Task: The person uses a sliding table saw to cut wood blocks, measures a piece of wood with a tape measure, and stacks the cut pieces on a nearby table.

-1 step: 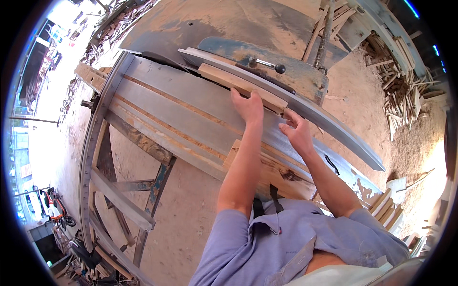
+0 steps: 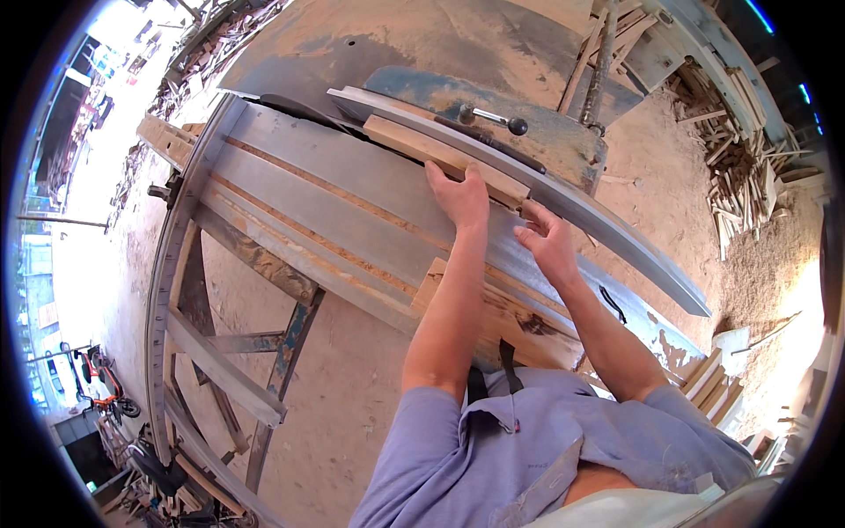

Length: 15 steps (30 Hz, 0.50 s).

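A grey metal machine table (image 2: 330, 214) carries a pale wooden strip (image 2: 409, 143), lying alongside a long metal fence (image 2: 620, 238); sawdust (image 2: 352, 254) lines the table's grooves (image 2: 304, 175); a thicker wooden block (image 2: 519, 324), partly hidden, seems to rest at the near edge.

Wooden strip (image 2: 444, 156) — slightly farther left

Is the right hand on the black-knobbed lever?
No, the right hand is at the near end of the wooden strip, apart from the lever.
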Available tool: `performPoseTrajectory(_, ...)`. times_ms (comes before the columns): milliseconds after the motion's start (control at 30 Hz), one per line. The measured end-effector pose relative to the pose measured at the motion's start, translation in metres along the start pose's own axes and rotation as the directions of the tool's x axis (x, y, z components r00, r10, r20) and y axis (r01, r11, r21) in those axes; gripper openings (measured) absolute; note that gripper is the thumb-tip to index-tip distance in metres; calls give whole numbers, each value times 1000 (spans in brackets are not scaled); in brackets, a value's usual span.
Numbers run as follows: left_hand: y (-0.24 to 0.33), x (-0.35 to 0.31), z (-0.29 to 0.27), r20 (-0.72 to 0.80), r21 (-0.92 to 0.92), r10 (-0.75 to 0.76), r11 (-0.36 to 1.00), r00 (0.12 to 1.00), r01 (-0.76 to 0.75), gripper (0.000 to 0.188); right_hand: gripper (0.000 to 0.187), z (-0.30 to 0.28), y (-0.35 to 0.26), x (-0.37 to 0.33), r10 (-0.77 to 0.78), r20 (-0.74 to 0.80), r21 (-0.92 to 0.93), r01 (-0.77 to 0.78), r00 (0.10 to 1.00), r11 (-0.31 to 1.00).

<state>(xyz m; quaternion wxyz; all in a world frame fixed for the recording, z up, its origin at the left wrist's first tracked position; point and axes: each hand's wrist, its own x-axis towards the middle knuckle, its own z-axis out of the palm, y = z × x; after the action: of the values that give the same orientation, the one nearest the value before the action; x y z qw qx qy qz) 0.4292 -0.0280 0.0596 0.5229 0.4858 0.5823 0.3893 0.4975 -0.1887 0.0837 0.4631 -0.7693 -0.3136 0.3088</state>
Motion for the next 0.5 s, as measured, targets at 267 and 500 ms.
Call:
performPoseTrajectory(267,-2,36,-6,-29,-37,60,997,998,-61,85,68,21,-21,19,-8,107,89,-2,994,996)
performPoseTrajectory(500,-9,61,-10,-47,-64,91,994,995,-94,88,64,32,-23,35,-81,130,127,65,988,990)
